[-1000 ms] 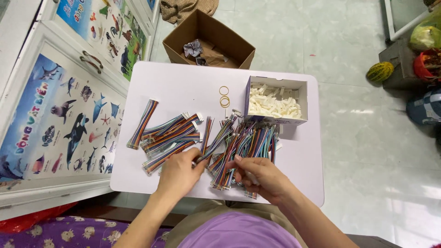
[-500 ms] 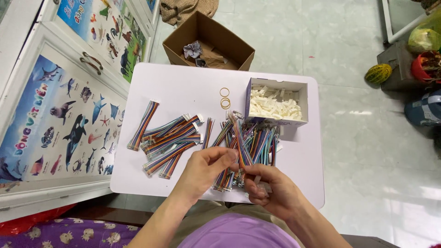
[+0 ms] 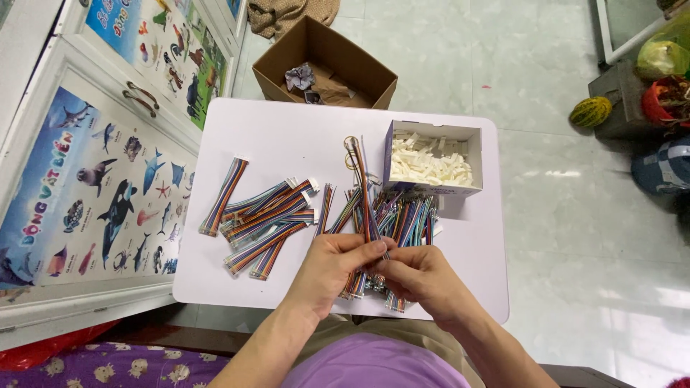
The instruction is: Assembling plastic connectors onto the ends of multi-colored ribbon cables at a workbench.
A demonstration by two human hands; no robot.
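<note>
Left hand [image 3: 332,263] pinches the lower end of one rainbow ribbon cable [image 3: 363,197], fingers closed around it; a second ago both hands were flat down in the loose heap, and now this single cable stands lifted above it, so one piece is singled out. Further left on the white bench [image 3: 287,133] lie the finished cables [image 3: 264,219] (white plugs on their ends). Right hand [image 3: 420,279] curls shut on the same cable's bottom end. Beyond it sit the unsorted pile [image 3: 406,215] and a box of white connectors [image 3: 431,159].
</note>
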